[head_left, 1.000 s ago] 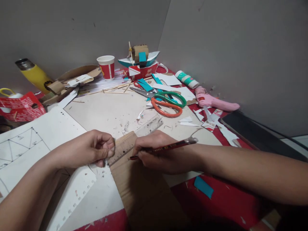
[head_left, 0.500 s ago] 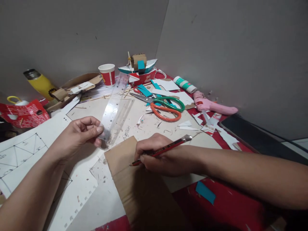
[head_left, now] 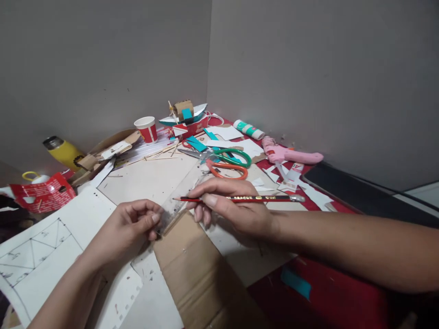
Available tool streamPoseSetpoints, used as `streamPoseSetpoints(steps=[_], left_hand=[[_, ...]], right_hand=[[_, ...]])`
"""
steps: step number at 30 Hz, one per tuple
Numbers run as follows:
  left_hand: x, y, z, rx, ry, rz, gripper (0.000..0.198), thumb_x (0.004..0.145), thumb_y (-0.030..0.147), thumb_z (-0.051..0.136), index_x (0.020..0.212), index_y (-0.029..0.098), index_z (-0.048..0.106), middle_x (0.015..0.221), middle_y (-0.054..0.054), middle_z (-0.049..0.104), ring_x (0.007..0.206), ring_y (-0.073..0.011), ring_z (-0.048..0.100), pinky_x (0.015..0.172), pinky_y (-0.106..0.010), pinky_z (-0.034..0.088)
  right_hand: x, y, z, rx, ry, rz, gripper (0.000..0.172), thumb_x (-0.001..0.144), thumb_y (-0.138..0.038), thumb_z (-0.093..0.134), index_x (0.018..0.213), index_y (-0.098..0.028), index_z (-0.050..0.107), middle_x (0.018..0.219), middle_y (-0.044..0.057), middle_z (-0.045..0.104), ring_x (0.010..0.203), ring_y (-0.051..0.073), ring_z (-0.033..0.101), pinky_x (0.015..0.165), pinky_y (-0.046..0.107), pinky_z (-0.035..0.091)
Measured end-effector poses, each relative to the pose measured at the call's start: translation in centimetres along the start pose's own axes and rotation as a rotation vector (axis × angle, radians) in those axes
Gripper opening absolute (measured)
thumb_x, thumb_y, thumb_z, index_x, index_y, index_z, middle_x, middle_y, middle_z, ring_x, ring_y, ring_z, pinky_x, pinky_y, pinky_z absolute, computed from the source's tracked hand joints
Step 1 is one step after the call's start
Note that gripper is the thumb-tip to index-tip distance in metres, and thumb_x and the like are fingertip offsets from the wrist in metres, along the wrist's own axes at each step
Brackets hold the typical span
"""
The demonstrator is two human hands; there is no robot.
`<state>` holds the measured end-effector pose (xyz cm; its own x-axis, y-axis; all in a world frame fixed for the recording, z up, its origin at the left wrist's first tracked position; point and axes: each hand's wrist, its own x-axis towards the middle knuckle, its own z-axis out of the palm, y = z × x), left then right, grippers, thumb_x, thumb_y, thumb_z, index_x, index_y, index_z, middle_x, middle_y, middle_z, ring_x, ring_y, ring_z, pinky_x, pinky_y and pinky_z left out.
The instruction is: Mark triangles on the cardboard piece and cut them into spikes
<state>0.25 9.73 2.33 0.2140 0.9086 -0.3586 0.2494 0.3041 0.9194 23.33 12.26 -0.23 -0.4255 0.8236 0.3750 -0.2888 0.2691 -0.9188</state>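
Observation:
My left hand (head_left: 132,226) pinches the near end of a clear plastic ruler (head_left: 178,203), which lies slanted across the far edge of a brown cardboard piece (head_left: 195,274). My right hand (head_left: 233,205) holds a red pencil (head_left: 240,198) almost level, its tip pointing left over the ruler. The fingers of that hand rest on the ruler's middle. Both hands sit over the cardboard's top edge.
Scissors with green and orange handles (head_left: 228,164), a pink glue gun (head_left: 291,155), a red-and-white paper cup (head_left: 147,129), a paper boat model (head_left: 185,116) and a glue tube (head_left: 249,130) lie behind. A yellow bottle (head_left: 63,151) and drawn paper sheets (head_left: 37,246) are left; a dark tablet (head_left: 360,192) right.
The left hand lifted the ruler off the cardboard, swung it upward, then brought it back down onto the cardboard's edge. The right hand raised the pencil from the cardboard and turned it level.

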Motion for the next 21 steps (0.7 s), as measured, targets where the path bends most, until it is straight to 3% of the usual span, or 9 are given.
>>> streamPoseSetpoints(steps=[7, 12, 16, 21], left_hand=[[0.3, 0.0, 1.1, -0.004, 0.022, -0.047, 0.031, 0.074, 0.042, 0.074, 0.091, 0.017, 0.069, 0.063, 0.001, 0.062, 0.056, -0.0105, 0.049, 0.055, -0.023, 0.036], [0.7, 0.3, 0.8, 0.057, 0.049, -0.045, 0.03, 0.072, 0.042, 0.076, 0.086, 0.016, 0.07, 0.063, 0.0, 0.063, 0.058, -0.012, 0.051, 0.058, -0.025, 0.038], [1.4, 0.4, 0.3, 0.093, 0.053, -0.041, 0.031, 0.07, 0.043, 0.078, 0.082, 0.015, 0.07, 0.062, -0.001, 0.065, 0.058, -0.0124, 0.053, 0.058, -0.025, 0.04], [2.8, 0.1, 0.4, 0.087, 0.025, -0.062, 0.03, 0.069, 0.041, 0.08, 0.08, 0.014, 0.071, 0.06, -0.002, 0.066, 0.056, -0.0104, 0.053, 0.057, -0.022, 0.038]], right_hand=[[0.4, 0.2, 0.3, -0.154, 0.128, -0.029, 0.01, 0.083, -0.017, 0.065, 0.091, -0.015, 0.07, 0.084, 0.004, 0.07, 0.067, 0.011, 0.065, 0.056, 0.02, 0.051], [0.9, 0.4, 0.1, -0.113, 0.123, -0.047, 0.002, 0.081, -0.016, 0.066, 0.081, -0.013, 0.065, 0.07, -0.001, 0.064, 0.052, 0.007, 0.057, 0.046, 0.017, 0.047], [1.2, 0.7, 0.0, 0.081, 0.1, 0.047, 0.017, 0.086, -0.029, 0.063, 0.077, -0.015, 0.056, 0.063, -0.002, 0.061, 0.047, 0.007, 0.056, 0.041, 0.017, 0.046], [1.5, 1.1, -0.1, 0.14, 0.132, 0.062, 0.026, 0.088, -0.038, 0.061, 0.077, -0.017, 0.051, 0.062, -0.002, 0.061, 0.045, 0.007, 0.055, 0.04, 0.015, 0.045]])
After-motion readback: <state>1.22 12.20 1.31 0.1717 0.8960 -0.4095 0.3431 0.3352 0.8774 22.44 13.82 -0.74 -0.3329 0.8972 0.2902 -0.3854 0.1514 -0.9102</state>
